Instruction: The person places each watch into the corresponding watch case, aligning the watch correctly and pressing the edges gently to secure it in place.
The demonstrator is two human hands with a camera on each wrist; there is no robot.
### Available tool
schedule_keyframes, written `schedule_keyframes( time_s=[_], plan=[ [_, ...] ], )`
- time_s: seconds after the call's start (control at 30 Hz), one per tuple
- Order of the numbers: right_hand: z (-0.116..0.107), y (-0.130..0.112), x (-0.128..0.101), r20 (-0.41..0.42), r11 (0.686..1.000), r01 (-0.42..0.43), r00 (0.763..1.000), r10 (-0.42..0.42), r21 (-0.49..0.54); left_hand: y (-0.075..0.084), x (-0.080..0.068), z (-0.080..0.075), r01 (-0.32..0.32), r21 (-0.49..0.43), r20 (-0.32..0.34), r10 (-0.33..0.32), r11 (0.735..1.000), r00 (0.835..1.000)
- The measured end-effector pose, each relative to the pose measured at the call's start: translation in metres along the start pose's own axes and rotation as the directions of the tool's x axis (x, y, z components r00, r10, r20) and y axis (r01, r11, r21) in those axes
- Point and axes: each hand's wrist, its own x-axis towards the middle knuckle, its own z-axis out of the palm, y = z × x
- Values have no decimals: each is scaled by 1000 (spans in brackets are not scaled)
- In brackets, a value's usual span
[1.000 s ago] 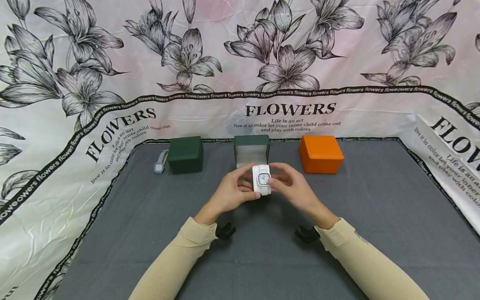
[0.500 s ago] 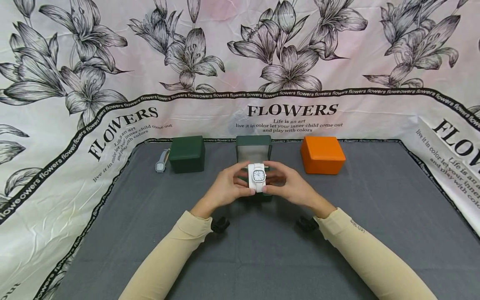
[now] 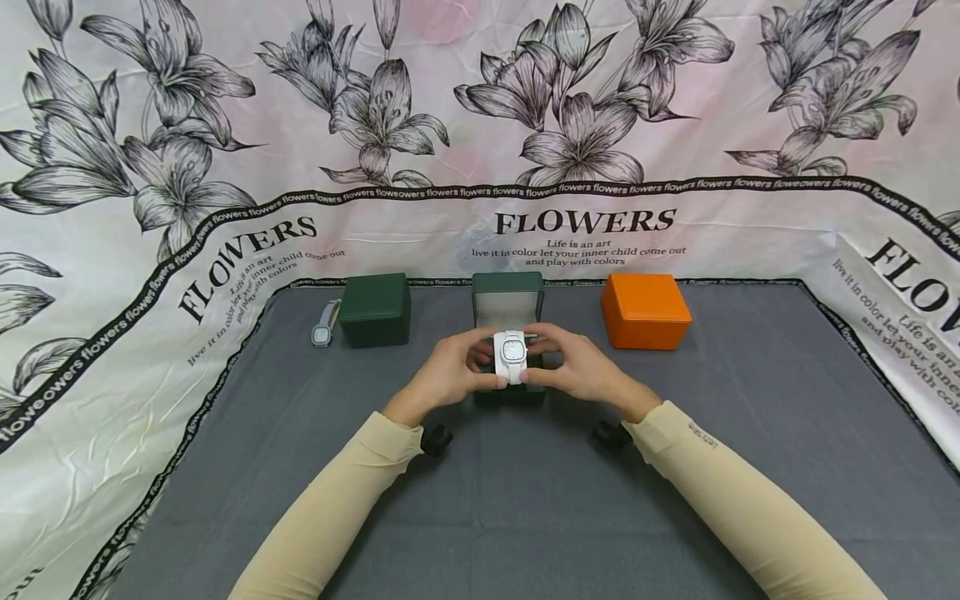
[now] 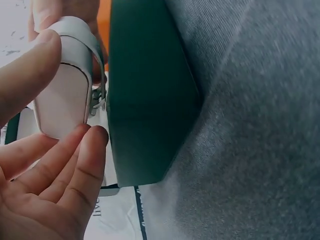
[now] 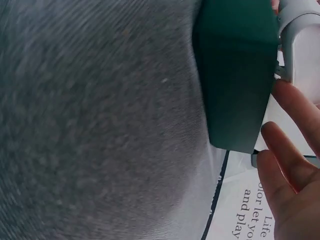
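A: What are the hands gripping?
B: The left hand and right hand are both pinching the white watch on its cushion with curled fingers, at frame centre.

A: Surroundings?
B: It is sitting just above the open green box. A closed green box and orange box are flanking it on the bench.

three boxes, two watches

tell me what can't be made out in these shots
- White watch dial: too small in the head view to read.
- Open green box interior: hidden in the head view by the left hand, right hand and watch.
- Blue-grey watch: partly behind the closed green box, face too small.
- Orange box: shut, contents unseen.
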Motion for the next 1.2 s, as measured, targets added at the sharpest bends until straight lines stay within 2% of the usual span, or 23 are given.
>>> schedule_keyframes(
  time_s=[0.3,0.53,0.67,0.83,1.0,1.2],
  plan=[
    [4,10,6,12,996,33,999,-32,-80,-5,8,3,-79,172,22,76,982,997],
    [7,12,7,6,985,91,996,-91,-150,-9,10,6,-127,242,36,122,962,992],
    [7,11,7,23,975,110,994,-108,-193,-9,9,6,-106,297,61,92,949,994],
    [7,9,8,57,966,87,996,-75,-242,-8,6,4,-85,373,127,40,924,991],
    [7,6,8,85,955,67,995,-44,-288,-6,7,3,-89,393,150,32,915,988],
    [7,4,9,105,932,104,992,-71,-348,-3,7,4,-92,448,175,14,889,985]
  ],
)
